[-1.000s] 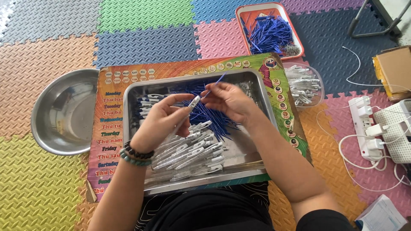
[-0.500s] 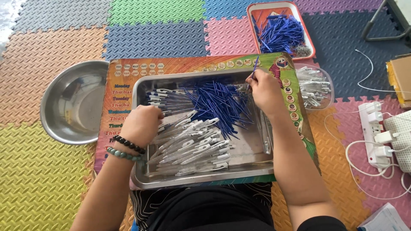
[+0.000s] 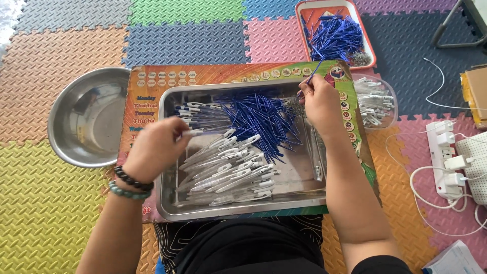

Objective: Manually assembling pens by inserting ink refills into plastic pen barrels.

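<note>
Head view: the left hand pinches a clear plastic pen barrel at nine o'clock in the rectangular steel tray. At one o'clock, the right hand pinches a thin blue ink refill over the tray's far rim. Loose blue refills lie heaped between the hands.

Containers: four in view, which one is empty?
The round steel bowl at far left, beside the left hand. The steel tray, orange tray and clear tub all hold pen parts.
</note>
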